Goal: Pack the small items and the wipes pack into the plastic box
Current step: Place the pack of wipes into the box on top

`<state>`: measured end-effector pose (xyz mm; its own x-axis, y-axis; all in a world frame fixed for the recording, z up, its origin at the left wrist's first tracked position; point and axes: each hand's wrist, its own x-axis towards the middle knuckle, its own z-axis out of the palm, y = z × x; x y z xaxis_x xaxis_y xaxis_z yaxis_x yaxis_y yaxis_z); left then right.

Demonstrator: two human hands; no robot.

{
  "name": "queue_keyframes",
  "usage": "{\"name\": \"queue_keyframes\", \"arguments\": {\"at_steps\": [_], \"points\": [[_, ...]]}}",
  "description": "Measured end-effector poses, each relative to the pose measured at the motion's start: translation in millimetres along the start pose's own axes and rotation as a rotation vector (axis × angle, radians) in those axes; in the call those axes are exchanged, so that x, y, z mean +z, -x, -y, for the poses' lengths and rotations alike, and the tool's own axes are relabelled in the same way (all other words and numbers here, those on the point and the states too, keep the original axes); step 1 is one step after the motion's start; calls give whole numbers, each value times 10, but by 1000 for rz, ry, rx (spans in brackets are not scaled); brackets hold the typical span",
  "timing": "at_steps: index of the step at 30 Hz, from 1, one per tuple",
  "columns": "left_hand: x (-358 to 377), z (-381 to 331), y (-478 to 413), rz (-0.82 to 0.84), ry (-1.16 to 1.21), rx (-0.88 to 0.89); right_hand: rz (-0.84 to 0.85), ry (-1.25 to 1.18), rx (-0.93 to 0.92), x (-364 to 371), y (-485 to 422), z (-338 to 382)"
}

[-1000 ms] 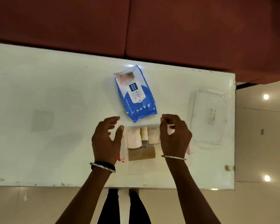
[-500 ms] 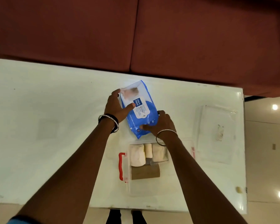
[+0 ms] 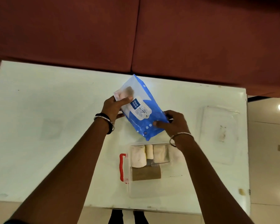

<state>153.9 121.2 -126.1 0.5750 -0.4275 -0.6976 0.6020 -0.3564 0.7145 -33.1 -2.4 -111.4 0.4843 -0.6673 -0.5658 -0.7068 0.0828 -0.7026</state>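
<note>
Left hand: it grips the far left end of the wipes pack, thumb on top.
Right hand: it pinches the near right edge of the same pack.
Wipes pack: blue and white, tilted, held above the white table, just beyond the plastic box.
Plastic box: open, with a red handle at its left; white rolls and a brown roll lie inside.
Lid: clear, flat on the table, right of the box.

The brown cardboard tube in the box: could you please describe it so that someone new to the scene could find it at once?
On the white table, near its front edge, stands a clear plastic box with a red handle on its left side. Inside, the cardboard tube lies on its side just in front of a row of white cloth rolls. It is the only brown item there.
</note>
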Motion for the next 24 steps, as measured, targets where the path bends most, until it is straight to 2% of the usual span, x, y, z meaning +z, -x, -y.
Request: {"name": "queue_keyframes", "arguments": {"at_steps": [5, 10, 14, 17, 20, 24], "points": [[-55, 5, 597, 130, 124, 92, 10, -505, -95, -375, 379, 16], [38, 209, 1307, 174, 168, 162, -97, -628, -155, -575, 820, -124], [81, 427, 1724, 142, 179, 222, -135, -753, -226, -684, 1212, -187], [74, 620, 1944, 134, 179, 198, -121, -731, -254, -768, 1452, -225], [101, 846, 2083, 70, 163, 92, -147, -605, -219, -776, 1599, -326], [124, 1124, 2149, -67, -88, -69, -180, -374, -64, -688, 1588, -570]]}}
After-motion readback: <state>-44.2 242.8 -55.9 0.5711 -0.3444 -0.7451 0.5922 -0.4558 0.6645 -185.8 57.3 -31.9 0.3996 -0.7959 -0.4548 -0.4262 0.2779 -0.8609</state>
